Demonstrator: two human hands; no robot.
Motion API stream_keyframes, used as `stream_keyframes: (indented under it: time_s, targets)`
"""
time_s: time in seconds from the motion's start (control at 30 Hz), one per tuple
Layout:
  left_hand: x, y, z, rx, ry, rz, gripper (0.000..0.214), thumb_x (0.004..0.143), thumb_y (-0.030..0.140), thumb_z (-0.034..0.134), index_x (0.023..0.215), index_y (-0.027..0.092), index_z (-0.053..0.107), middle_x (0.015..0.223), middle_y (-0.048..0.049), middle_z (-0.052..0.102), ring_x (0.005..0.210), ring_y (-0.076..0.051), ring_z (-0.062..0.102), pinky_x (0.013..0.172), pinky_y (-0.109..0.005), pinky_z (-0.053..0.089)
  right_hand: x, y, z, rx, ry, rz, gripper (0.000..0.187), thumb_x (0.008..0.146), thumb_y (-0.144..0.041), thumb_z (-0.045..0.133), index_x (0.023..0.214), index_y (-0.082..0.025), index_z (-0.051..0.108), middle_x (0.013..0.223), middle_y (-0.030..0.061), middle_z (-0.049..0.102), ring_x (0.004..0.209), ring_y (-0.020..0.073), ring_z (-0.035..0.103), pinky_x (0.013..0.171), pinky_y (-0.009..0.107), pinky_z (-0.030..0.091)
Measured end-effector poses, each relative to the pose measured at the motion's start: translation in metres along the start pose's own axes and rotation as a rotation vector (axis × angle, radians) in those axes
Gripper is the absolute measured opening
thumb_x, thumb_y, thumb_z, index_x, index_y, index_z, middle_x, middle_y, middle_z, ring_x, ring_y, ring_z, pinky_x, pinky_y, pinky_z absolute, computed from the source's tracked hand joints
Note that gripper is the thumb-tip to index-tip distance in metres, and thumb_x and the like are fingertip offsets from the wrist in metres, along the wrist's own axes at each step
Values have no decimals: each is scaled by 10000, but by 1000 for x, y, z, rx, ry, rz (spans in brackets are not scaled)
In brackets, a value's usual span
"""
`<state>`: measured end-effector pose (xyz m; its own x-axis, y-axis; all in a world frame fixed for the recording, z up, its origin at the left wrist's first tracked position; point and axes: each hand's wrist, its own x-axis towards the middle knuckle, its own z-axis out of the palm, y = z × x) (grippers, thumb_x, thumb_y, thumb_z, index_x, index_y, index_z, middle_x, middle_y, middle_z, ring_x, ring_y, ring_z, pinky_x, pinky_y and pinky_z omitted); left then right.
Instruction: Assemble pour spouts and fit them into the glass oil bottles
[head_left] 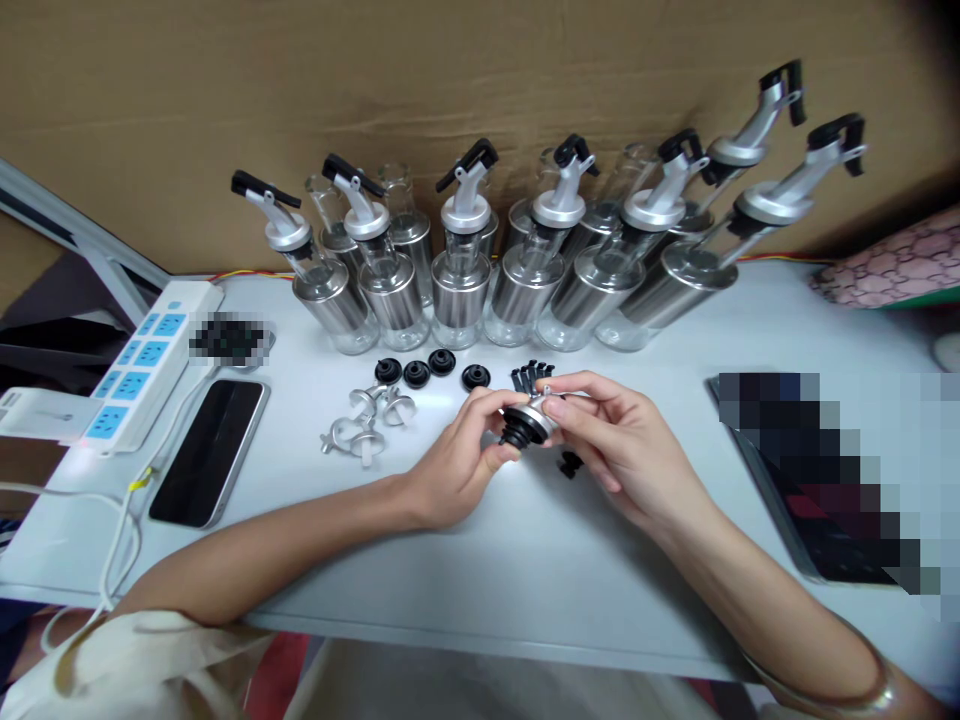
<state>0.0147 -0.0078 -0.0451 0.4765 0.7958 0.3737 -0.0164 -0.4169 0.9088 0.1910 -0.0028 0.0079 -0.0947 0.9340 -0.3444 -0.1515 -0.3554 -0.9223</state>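
Note:
Between my two hands is a pourer top (529,420), a silver cap with a ribbed black stopper pointing down and left. My left hand (463,462) pinches it at the stopper side. On the silver spout side, the fingers of my right hand (626,432) are closed round it and hide part of the spout. Just behind my hands lie several small black levers (531,376). Black round stoppers (416,374) sit in a loose row farther left. Silver spout caps (366,442) lie in a group left of my left hand. Small black pieces (570,464) rest under my right hand.
Several glass bottles with steel sleeves (461,290) and pourer tops stand along the back, with open-necked bottles behind them. At left are a power strip (154,360), a phone (211,452) and white cables. A dark tablet-like device (795,500) lies at right.

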Motion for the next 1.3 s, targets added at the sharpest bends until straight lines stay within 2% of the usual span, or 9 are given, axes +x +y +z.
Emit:
stream_keyframes:
  time_s: [0.17, 0.23, 0.3, 0.4, 0.47, 0.67, 0.83, 1.03, 1.3]
  targets:
    - [2, 2, -1, -36, -21, -62, 286, 979, 383, 437, 1241, 271, 421, 1070, -59, 446, 834, -163, 519, 785, -367, 496, -1, -1, -2, -37, 14, -60, 255, 653, -348, 807, 823, -201, 687, 525, -58, 614, 296, 25, 339, 264, 170, 185]
    - [3, 3, -1, -45, -22, -56, 289, 972, 398, 454, 1230, 271, 434, 1075, -60, 461, 839, -164, 528, 781, -362, 501, -2, -1, -2, -66, 4, -90, 235, 684, -345, 783, 841, -200, 685, 543, -45, 622, 314, 38, 379, 269, 167, 203]
    - [4, 4, -1, -50, -17, -59, 307, 967, 413, 463, 1236, 270, 430, 1086, -65, 479, 847, -168, 543, 780, -361, 505, -3, 0, -1, -114, -9, -143, 187, 731, -331, 743, 862, -206, 694, 555, -43, 604, 357, 53, 437, 317, 176, 302]
    - [4, 7, -2, -40, 4, -79, 339, 964, 440, 459, 1248, 259, 422, 1114, -77, 500, 860, -173, 567, 795, -369, 507, -4, 1, 1, -280, 77, -346, 122, 764, -262, 704, 878, -221, 720, 823, 11, 626, 570, 83, 566, 519, 227, 482]
    - [4, 8, -3, -29, -1, -96, 360, 959, 457, 461, 1247, 244, 423, 1104, -81, 524, 838, -167, 573, 789, -360, 504, -6, 3, 2, -385, 137, -491, 115, 777, -211, 678, 883, -229, 717, 951, 28, 579, 689, 99, 576, 640, 258, 514]
    - [6, 6, -3, -100, 65, -149, 405, 914, 502, 534, 1180, 208, 453, 978, -48, 563, 759, -128, 551, 695, -261, 478, -9, 8, 3, -622, 101, -667, 153, 832, -169, 605, 972, -219, 639, 864, 18, 583, 709, 129, 552, 674, 284, 481]
    - [8, 5, -5, -163, 87, -230, 437, 895, 540, 545, 1149, 191, 480, 885, -19, 559, 695, -112, 525, 658, -243, 455, -12, 9, 5, -622, -28, -518, 188, 831, -207, 612, 1018, -216, 590, 775, 1, 623, 710, 141, 606, 710, 281, 505]
    - [7, 8, -5, -89, 57, -188, 415, 954, 508, 433, 1219, 192, 485, 954, -50, 584, 717, -128, 526, 669, -268, 464, -12, 8, 5, -568, -30, -406, 218, 824, -254, 617, 1035, -235, 564, 773, 5, 659, 735, 163, 636, 702, 284, 514]
    - [7, 8, -6, -135, 58, -182, 325, 928, 436, 517, 1134, 186, 486, 806, 10, 527, 606, -86, 488, 592, -218, 427, -9, 7, 5, -458, -101, -283, 220, 787, -267, 594, 998, -208, 578, 774, 23, 670, 703, 160, 631, 686, 294, 512]
